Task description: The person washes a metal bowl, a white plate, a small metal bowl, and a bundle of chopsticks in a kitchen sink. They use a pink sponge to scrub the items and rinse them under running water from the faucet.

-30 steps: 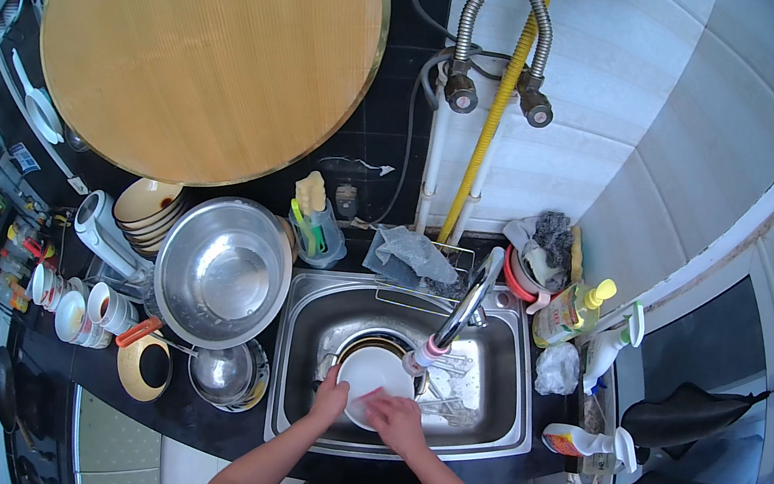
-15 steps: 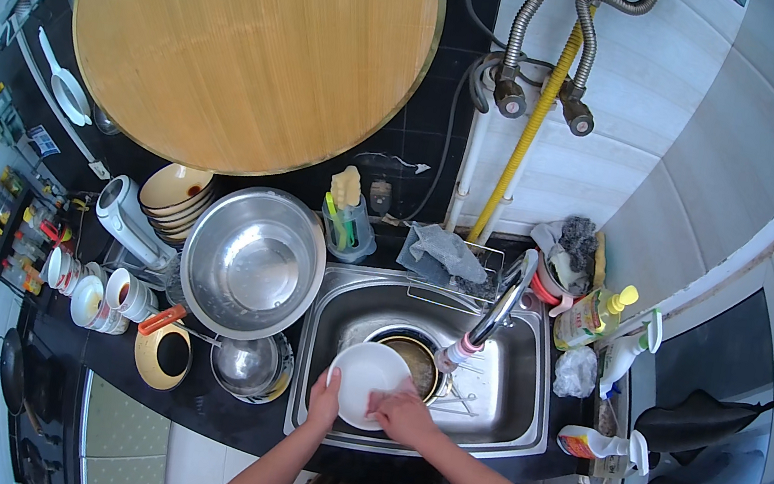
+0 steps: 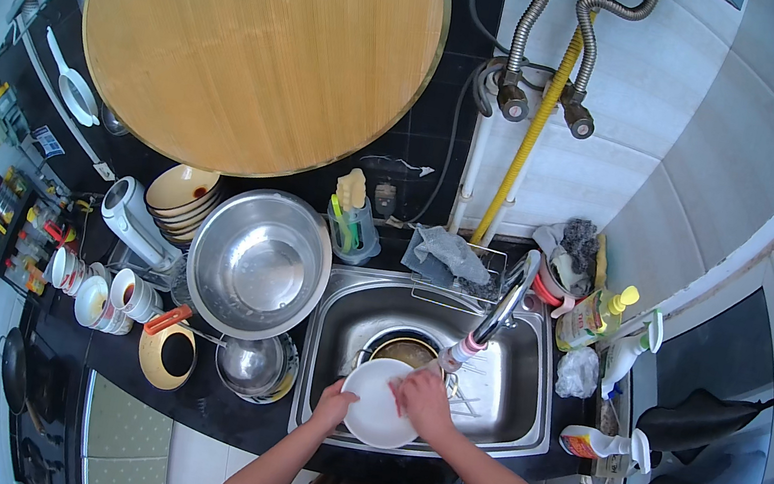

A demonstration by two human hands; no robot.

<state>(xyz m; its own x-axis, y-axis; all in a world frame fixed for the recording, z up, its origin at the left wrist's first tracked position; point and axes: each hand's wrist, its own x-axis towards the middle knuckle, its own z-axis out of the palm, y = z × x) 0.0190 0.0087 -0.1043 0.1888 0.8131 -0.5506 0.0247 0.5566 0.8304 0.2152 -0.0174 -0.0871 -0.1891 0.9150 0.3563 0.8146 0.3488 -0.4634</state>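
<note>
A white bowl is held over the front of the sink, its open side facing up. My left hand grips its left rim, with the thumb over the edge. My right hand is closed and bent over the bowl's right side, its fingertips reaching inside; what they hold, if anything, is hidden. Just beyond the bowl, a round pot of brownish liquid sits in the basin. Above its right side hangs the faucet.
The steel sink has several thin utensils lying in it. Left of it stand a large metal basin, a smaller metal bowl and stacked cups. A yellow soap bottle and spray bottles line the right side.
The white bowl and both hands have shifted slightly right and toward me. My right hand has moved from the bowl's inside toward its upper right side.
</note>
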